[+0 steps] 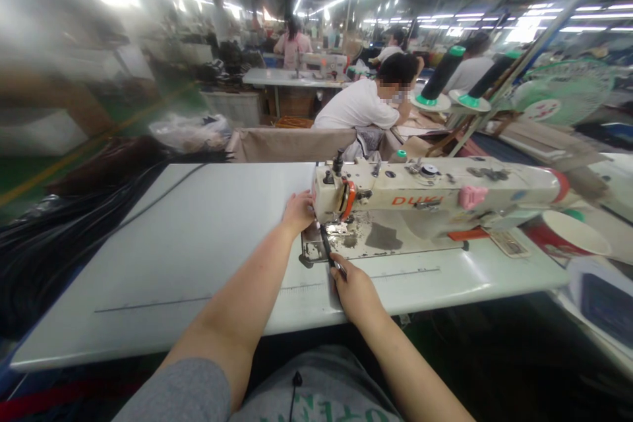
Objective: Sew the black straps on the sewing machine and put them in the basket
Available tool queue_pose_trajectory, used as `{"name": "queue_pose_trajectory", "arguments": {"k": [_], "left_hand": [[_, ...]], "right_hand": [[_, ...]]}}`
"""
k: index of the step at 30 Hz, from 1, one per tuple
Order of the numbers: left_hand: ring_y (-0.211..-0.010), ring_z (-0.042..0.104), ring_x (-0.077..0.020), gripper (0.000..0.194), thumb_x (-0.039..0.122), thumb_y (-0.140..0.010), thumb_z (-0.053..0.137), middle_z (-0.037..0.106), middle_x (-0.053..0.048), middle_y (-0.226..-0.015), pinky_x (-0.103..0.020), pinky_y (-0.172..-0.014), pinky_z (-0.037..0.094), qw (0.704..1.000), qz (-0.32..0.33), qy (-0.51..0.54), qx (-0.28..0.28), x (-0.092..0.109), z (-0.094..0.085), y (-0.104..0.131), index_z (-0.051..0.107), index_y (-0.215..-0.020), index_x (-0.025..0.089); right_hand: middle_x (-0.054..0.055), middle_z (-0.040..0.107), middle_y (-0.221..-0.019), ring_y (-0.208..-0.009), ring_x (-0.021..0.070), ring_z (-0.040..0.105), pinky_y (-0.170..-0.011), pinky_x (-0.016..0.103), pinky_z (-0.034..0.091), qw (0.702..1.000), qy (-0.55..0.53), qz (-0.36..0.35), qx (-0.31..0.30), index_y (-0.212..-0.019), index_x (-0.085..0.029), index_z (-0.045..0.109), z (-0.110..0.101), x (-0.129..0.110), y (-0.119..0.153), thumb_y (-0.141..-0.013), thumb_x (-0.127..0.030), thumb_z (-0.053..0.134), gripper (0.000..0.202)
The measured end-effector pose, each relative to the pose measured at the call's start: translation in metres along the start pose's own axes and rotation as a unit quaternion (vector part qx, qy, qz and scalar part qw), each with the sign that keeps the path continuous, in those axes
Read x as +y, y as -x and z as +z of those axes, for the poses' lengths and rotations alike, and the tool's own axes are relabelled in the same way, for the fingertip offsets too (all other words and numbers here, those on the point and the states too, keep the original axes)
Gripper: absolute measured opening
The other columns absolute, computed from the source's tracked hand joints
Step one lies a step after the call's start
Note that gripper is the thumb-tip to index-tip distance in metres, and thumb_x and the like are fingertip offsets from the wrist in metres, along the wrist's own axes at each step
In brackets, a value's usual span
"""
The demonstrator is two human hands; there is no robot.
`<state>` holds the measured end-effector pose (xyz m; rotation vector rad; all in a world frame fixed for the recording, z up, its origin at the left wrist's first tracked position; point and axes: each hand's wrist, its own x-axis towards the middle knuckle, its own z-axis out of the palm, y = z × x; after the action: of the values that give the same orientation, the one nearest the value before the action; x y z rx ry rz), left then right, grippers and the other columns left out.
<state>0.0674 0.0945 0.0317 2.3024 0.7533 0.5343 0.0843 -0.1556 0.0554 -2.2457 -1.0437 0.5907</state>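
Observation:
A narrow black strip [326, 241] runs across the bed of a white sewing machine [386, 188], beside the needle area. My right hand [357, 289] is closed on the strip's near end at the front of the bed. A small shiny metal piece shows between its fingers, too small to name. My left hand [298, 211] reaches to the far side, against the left end of the machine head. Its fingers are bent together, and the fingertips are hidden by the head, so what they hold cannot be made out.
The white table [208, 237] has a printed ruler line along its front. A heap of long black strips [44, 250] hangs at its left edge. Behind the machine stands a cloth-lined bin [287, 144], with a co-worker [353, 102] leaning beyond it. Black thread cones [442, 76] stand at right.

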Motion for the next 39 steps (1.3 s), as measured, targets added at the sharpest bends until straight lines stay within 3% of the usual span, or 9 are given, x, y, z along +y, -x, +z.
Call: {"name": "queue_pose_trajectory", "arguments": {"k": [6,10,14,18,23,26,29,33,39], "left_hand": [[-0.115,0.066,-0.0285,0.022,0.014,-0.074,0.072,0.076,-0.006,-0.116,-0.038,-0.107,0.046,0.997,-0.021,0.072,0.030,-0.003,-0.003,-0.002,0.078,-0.094,0.021],[-0.109,0.066,-0.0263,0.007,0.021,-0.077,0.069,0.075,-0.008,-0.109,-0.034,-0.099,0.049,0.983,-0.079,0.136,0.099,-0.008,-0.006,0.000,0.073,-0.083,0.018],[-0.097,0.067,-0.0238,0.020,0.037,-0.082,0.066,0.073,-0.006,-0.090,-0.033,-0.090,0.052,0.952,-0.125,0.240,0.143,-0.011,-0.006,0.011,0.069,-0.084,0.017],[-0.095,0.069,-0.0217,0.030,0.047,-0.085,0.060,0.071,-0.007,-0.089,-0.035,-0.090,0.056,0.906,-0.135,0.365,0.166,-0.009,-0.007,0.036,0.061,-0.084,0.017],[-0.087,0.069,-0.0186,0.040,0.052,-0.076,0.073,0.066,-0.004,-0.085,-0.040,-0.093,0.059,0.858,-0.133,0.463,0.177,-0.006,-0.016,0.082,0.055,-0.084,0.018],[-0.086,0.070,-0.0177,0.045,0.052,-0.072,0.082,0.067,-0.003,-0.085,-0.043,-0.096,0.059,0.839,-0.137,0.491,0.190,-0.006,-0.022,0.110,0.060,-0.087,0.016],[-0.090,0.071,-0.0182,0.044,0.049,-0.072,0.087,0.070,-0.004,-0.088,-0.042,-0.098,0.059,0.823,-0.133,0.513,0.203,-0.006,-0.027,0.135,0.064,-0.091,0.015],[-0.094,0.073,-0.0187,0.037,0.044,-0.077,0.086,0.074,-0.005,-0.092,-0.038,-0.099,0.058,0.835,-0.109,0.489,0.228,-0.004,-0.032,0.162,0.066,-0.091,0.016],[-0.103,0.074,-0.0215,0.030,0.041,-0.085,0.080,0.077,-0.009,-0.106,-0.036,-0.098,0.059,0.876,-0.089,0.412,0.234,-0.008,-0.038,0.200,0.068,-0.098,0.018]], "right_hand": [[0.012,0.076,-0.113,-0.105,0.0268,0.071,-0.095,0.037,0.052,0.998,0.015,-0.036,0.040,-0.137,-0.020,0.066,0.002,0.000,-0.004,-0.100,-0.024,0.046,0.042],[0.014,0.068,-0.117,-0.102,0.0262,0.068,-0.096,0.040,0.053,0.995,0.004,-0.065,0.082,-0.133,-0.017,0.065,-0.001,0.002,0.003,-0.099,-0.030,0.049,0.039],[0.015,0.062,-0.122,-0.109,0.0263,0.064,-0.100,0.042,0.053,0.985,-0.050,-0.097,0.134,-0.130,-0.017,0.065,-0.002,0.007,0.011,-0.093,-0.026,0.055,0.039],[0.016,0.065,-0.116,-0.109,0.0271,0.063,-0.100,0.043,0.053,0.974,-0.111,-0.129,0.147,-0.111,-0.017,0.071,-0.006,0.005,0.012,-0.092,-0.032,0.058,0.027],[0.006,0.069,-0.086,-0.075,0.0186,0.062,-0.069,0.031,0.053,0.964,-0.243,-0.108,0.027,-0.101,-0.019,0.070,-0.003,-0.013,0.011,-0.094,-0.048,0.059,0.031],[0.001,0.066,-0.075,-0.057,0.0122,0.053,-0.050,0.023,0.039,0.929,-0.358,-0.043,-0.084,-0.102,-0.018,0.068,0.009,-0.022,0.007,-0.093,-0.061,0.057,0.045],[0.002,0.067,-0.073,-0.053,0.0094,0.048,-0.046,0.021,0.030,0.897,-0.422,0.013,-0.132,-0.096,-0.016,0.069,0.022,-0.027,-0.002,-0.088,-0.069,0.061,0.054],[0.003,0.066,-0.069,-0.049,0.0069,0.042,-0.044,0.021,0.021,0.876,-0.451,0.058,-0.165,-0.087,-0.013,0.069,0.034,-0.032,-0.019,-0.079,-0.069,0.071,0.056],[0.003,0.064,-0.065,-0.044,0.0053,0.036,-0.043,0.022,0.015,0.867,-0.448,0.045,-0.212,-0.085,-0.012,0.071,0.043,-0.046,-0.031,-0.079,-0.067,0.071,0.055]]}}
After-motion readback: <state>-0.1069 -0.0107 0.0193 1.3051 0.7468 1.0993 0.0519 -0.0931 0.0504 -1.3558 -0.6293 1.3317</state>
